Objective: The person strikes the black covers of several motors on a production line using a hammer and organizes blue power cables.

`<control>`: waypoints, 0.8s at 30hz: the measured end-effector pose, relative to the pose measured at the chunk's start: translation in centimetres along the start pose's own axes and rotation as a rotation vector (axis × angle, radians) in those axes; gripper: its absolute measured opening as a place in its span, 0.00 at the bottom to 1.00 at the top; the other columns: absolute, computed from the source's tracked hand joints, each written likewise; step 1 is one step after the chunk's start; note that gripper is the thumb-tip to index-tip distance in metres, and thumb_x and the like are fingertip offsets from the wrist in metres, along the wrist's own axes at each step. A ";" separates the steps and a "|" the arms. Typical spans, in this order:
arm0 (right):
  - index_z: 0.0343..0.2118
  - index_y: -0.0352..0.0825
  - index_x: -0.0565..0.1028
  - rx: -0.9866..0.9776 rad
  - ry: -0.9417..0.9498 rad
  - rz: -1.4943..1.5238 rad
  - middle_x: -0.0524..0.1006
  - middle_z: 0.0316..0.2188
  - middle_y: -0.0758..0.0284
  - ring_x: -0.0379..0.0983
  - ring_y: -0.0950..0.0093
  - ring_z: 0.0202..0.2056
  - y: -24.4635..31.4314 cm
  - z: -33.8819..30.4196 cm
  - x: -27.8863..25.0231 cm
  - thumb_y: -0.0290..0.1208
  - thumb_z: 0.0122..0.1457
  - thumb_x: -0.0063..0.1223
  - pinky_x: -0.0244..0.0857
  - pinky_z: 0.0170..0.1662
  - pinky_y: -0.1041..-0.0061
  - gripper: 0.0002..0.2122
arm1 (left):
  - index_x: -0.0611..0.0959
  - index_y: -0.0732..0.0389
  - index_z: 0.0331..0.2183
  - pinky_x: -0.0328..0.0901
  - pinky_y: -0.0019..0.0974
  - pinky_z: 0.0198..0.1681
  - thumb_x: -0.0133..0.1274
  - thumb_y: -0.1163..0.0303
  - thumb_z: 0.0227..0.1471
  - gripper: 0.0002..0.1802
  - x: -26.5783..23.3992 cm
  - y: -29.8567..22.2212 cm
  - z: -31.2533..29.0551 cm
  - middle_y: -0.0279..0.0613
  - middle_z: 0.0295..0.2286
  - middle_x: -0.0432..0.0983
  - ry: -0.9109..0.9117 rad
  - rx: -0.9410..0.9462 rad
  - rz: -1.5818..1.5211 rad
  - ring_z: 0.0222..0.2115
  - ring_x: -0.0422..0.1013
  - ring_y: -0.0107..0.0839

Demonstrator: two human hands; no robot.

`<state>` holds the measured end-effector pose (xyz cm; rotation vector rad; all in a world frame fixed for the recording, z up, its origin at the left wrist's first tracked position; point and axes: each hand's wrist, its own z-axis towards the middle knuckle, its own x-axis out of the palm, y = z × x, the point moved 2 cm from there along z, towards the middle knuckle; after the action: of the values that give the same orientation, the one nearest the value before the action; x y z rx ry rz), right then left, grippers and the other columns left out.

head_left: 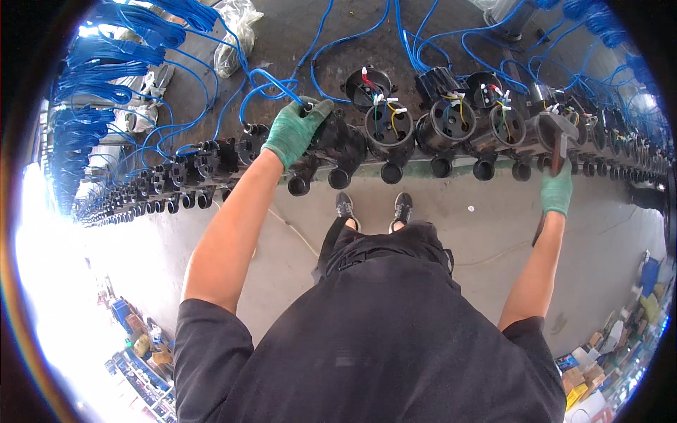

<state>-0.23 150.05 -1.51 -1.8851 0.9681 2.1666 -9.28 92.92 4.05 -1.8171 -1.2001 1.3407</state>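
My left hand [290, 134], in a green glove, grips the top of a black pump housing [340, 144] where a blue cable [271, 80] runs in. Its fingertips are partly hidden against the dark plastic. On the right, my gloved right hand [557, 190] is closed round the handle of a hammer [562, 127], whose head is up beside the housings. Between my hands, several open black housings [389, 141] stand in a row, with red, yellow, blue and white-tipped wires sticking out of them.
Black housings [211, 158] line the edge of the dark workbench [282, 42] far to both sides. Coiled blue cables [106, 70] are heaped at the far left, and a clear plastic bag [233, 42] lies at the back. Boxes [585, 374] stand on the floor at lower right.
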 end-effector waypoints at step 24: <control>0.43 0.30 0.76 -0.158 0.807 0.851 0.79 0.32 0.68 0.70 0.79 0.34 22.9 -20.0 6.5 0.28 0.62 0.60 0.69 0.41 0.73 0.10 | 0.84 0.64 0.42 0.66 0.35 0.40 0.62 0.50 0.62 0.24 -0.5 -1.1 -0.6 0.36 0.29 0.78 0.058 0.044 0.183 0.31 0.67 0.27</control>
<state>4.49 119.38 0.86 -2.8917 2.1006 1.7545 -9.13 93.00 5.40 -1.9584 -0.9860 1.3915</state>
